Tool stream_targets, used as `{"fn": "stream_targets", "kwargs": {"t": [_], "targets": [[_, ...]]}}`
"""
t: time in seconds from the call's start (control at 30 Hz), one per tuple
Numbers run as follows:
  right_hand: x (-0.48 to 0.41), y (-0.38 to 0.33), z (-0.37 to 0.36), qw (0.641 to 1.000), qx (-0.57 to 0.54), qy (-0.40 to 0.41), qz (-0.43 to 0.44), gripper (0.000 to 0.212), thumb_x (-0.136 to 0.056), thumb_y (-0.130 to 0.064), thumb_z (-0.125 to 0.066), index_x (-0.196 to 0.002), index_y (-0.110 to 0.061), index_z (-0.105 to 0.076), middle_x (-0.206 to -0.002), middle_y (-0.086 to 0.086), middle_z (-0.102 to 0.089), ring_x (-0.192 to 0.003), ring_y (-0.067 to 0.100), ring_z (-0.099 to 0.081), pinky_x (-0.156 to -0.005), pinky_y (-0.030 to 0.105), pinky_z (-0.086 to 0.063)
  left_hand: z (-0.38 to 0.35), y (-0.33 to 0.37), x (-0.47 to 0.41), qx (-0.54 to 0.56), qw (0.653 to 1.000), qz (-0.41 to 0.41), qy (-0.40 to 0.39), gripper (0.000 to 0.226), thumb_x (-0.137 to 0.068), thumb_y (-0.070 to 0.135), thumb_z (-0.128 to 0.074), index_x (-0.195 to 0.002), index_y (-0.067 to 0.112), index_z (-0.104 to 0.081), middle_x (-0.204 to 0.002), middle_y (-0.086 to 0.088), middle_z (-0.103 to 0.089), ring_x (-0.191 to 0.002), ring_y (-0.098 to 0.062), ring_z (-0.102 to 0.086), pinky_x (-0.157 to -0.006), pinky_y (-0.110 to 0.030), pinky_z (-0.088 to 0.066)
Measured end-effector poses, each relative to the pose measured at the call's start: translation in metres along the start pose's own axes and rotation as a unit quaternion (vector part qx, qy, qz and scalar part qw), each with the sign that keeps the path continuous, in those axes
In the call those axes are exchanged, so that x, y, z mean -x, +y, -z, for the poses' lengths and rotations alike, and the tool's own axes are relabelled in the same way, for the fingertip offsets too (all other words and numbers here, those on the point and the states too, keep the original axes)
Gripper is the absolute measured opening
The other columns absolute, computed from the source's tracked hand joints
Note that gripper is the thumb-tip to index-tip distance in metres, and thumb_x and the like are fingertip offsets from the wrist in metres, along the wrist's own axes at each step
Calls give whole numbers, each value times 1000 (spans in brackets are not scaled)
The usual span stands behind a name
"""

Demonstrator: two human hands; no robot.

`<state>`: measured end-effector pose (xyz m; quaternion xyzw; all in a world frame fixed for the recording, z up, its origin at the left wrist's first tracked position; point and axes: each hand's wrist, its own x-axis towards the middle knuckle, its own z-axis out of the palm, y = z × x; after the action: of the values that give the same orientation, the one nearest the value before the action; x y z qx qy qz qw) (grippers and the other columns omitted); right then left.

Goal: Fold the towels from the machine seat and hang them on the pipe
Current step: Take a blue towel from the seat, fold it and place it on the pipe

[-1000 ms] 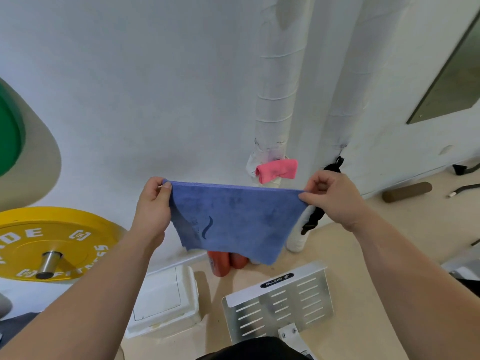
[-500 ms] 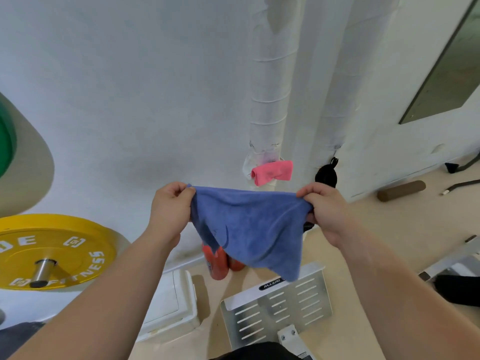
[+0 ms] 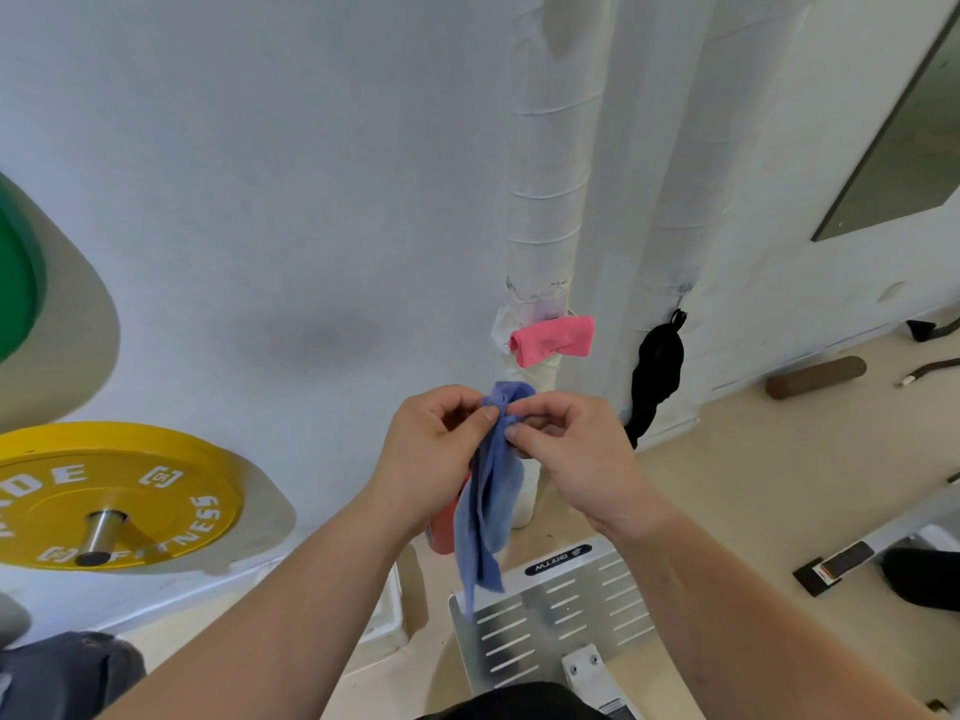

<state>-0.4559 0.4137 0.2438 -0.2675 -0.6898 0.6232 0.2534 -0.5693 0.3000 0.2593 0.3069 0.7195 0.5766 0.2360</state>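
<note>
Towel [image 3: 491, 511], blue, hangs doubled in a narrow drape, its top pinched between my left hand [image 3: 431, 454] and right hand [image 3: 571, 454], fingers [image 3: 535, 407] of both curled tight on the cloth. Just behind stands the white wrapped pipe [image 3: 543, 200] with a pink towel [image 3: 551, 339] on it. Below lies a slotted metal plate [image 3: 550, 615]; a yellow weight plate [image 3: 104, 496] sits left.

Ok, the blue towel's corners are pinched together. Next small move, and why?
Probably pass both corners to the left hand and run the right hand down the blue towel. It hangs halved but rumpled, not yet folded small like the pink towel on the pipe.
</note>
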Motion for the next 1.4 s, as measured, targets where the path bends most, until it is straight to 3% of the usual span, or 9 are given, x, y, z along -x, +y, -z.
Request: {"fn": "stream_targets", "kwargs": {"t": [0.1,0.2,0.4,0.57,0.8,0.93,1.1,1.2,1.4], "targets": [[2,1,0,998,39,8,39,24,-81,-2,-80,-78,-25,-75,-78,-4,-69,-68,1,-60,-69,15,-48,3,-6,1,-7,1000,1,3,15,-95,14,-66,-85,18,-77,-83,-8,-74,-86,-37,-69,-77,-59,-57],[1,-1,1,991,101,10,89,24,-78,-9,-85,-75,-30,-73,-93,4,-60,-80,3,-59,-75,12,-43,6,-9,0,-5,1000,1,18,15,-92,18,-66,-81,19,-76,-81,-9,-73,-83,-37,-69,-76,-60,-57],[0,-4,4,987,88,-31,127,26,-76,-9,-86,-73,-31,-74,-90,-6,-54,-86,6,-59,-82,15,-44,8,-4,2,44,998,26,-33,19,-92,8,-70,-77,17,-79,-78,-12,-74,-71,-18,-65,-72,-41,-55],[-3,0,6,982,118,-31,145,12,-71,-28,-85,-73,-27,-73,-87,-14,-56,-91,15,-60,-88,29,-46,13,-6,3,67,994,43,-81,14,-92,8,-69,-85,11,-81,-82,-6,-77,-74,-13,-69,-71,-30,-53],[-4,1,9,978,123,-38,162,18,-72,-29,-84,-72,-21,-68,-85,-9,-57,-86,13,-59,-84,23,-44,12,-4,3,86,988,54,-117,15,-95,9,-65,-96,5,-80,-88,-15,-76,-77,-17,-68,-73,-34,-54],[-7,1,10,976,132,-23,172,22,-74,-29,-84,-71,-22,-63,-82,-5,-58,-82,13,-57,-79,22,-43,12,-4,4,114,986,54,-110,27,-91,-9,-60,-92,8,-81,-92,-16,-77,-81,-18,-69,-75,-28,-56],[-14,11,16,966,190,-41,169,26,-81,-41,-78,-73,-19,-67,-87,-3,-59,-87,13,-59,-78,23,-46,12,-6,2,98,990,34,-99,24,-80,-11,-73,-89,11,-79,-89,-14,-78,-83,-19,-73,-78,-28,-60],[-18,26,24,942,289,-54,164,40,-80,-60,-64,-78,-21,-73,-103,-5,-60,-101,11,-56,-88,26,-44,14,-9,-4,84,994,37,-59,23,-85,-14,-67,-87,7,-75,-80,-8,-76,-76,-15,-70,-74,-26,-58],[-32,31,55,858,484,-65,159,43,-81,-62,-52,-90,-27,-75,-124,-6,-63,-121,24,-54,-98,47,-43,36,-6,-19,94,995,26,-7,31,-88,-14,-63,-82,14,-75,-80,-2,-75,-77,-13,-68,-74,-22,-56]]}}
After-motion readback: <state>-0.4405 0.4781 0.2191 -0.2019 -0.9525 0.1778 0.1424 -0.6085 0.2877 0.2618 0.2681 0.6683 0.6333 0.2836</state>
